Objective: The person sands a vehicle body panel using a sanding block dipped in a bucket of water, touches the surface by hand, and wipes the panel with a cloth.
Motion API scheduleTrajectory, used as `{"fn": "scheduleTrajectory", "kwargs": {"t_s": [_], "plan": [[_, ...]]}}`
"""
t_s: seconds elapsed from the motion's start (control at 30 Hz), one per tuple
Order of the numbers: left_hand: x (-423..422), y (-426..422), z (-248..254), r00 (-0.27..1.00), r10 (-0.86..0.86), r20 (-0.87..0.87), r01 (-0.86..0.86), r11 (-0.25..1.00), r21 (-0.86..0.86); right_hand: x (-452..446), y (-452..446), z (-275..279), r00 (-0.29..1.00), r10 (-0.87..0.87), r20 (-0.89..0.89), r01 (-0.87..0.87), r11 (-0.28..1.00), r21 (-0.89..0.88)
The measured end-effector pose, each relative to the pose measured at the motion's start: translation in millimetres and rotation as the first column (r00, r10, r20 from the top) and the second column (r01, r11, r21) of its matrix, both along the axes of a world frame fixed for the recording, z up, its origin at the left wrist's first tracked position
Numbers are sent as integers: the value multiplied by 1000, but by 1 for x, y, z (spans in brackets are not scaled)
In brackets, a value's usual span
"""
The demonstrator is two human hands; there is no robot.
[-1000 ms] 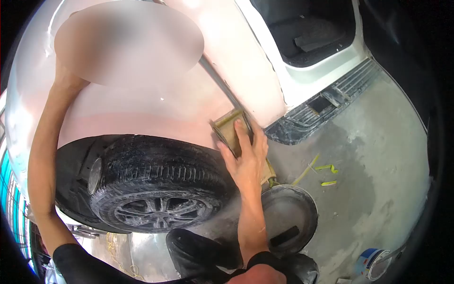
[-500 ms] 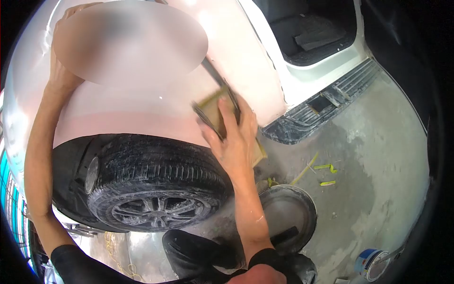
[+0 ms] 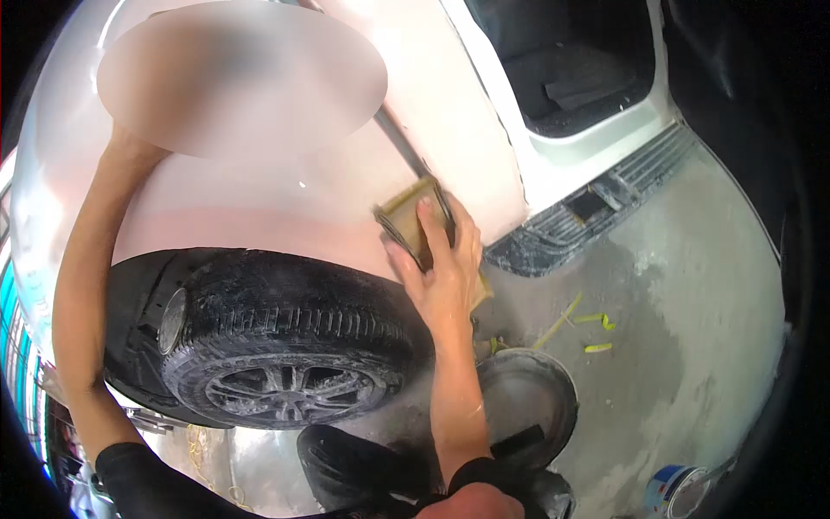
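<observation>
My right hand (image 3: 445,259) is wrapped round a tan sanding block (image 3: 415,221), which lies against the pale pink car panel (image 3: 303,190) just above the wheel arch's rear edge. Its thumb and fingers press on the block's sides and top. At the upper left, my left arm reaches up along the panel; a blurred oval covers nearly all of my left hand, so its fingers cannot be made out. Below the panel is the dusty black tire (image 3: 294,303) with its grey wheel rim (image 3: 294,389).
A round black tub (image 3: 566,389) stands on the wet concrete floor (image 3: 640,363), near yellow-green tape strips (image 3: 596,349). The car's step board (image 3: 596,203) runs along the right under the open door frame (image 3: 588,147). A blue-and-white can (image 3: 683,491) is at the lower right.
My right hand and the block moved up and left over the panel, then came partly back down and right. My left hand's fingers, partly visible half a second ago, are now hidden by the blur.
</observation>
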State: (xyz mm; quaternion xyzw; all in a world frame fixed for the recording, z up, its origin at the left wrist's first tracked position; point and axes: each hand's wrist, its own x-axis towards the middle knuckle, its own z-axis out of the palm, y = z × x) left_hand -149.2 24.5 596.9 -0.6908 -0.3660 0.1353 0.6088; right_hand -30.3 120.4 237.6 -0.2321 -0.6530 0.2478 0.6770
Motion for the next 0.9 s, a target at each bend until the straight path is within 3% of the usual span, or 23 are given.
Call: {"fn": "scheduleTrajectory", "kwargs": {"t_s": [0.03, 0.07, 0.17, 0.33, 0.43, 0.63, 0.73, 0.9], "plan": [[0, -3, 2, 1000, 7, -14, -6, 1000, 28, -2, -2, -5, 1000, -12, 7, 12, 999, -43], [0, -3, 2, 1000, 17, -25, -16, 999, 33, 3, 0, 10, 998, 30, -49, -29, 999, 30], [-3, 2, -3, 999, 37, -12, -37, 999, 4, 4, 4, 41, 998, 69, 0, -69, 995, 67], [-5, -1, 3, 999, 10, -36, -9, 1000, 27, -2, -2, 4, 1000, -22, 2, 22, 1000, -2], [-3, 0, -2, 999, 26, -43, -26, 1000, 6, 3, 4, 46, 999, 47, 18, -48, 997, 66], [-4, -1, 2, 999, 25, -29, -24, 1000, 17, 2, -3, 9, 999, 36, 0, -36, 999, -1], [-9, 2, 0, 998, -16, -55, 15, 1000, -14, 9, 3, 61, 998, 58, -5, -58, 995, 77], [-2, 2, -1, 1000, -1, -25, 1, 1000, 1, 3, 3, 13, 998, 28, -52, -27, 999, 22]]}}
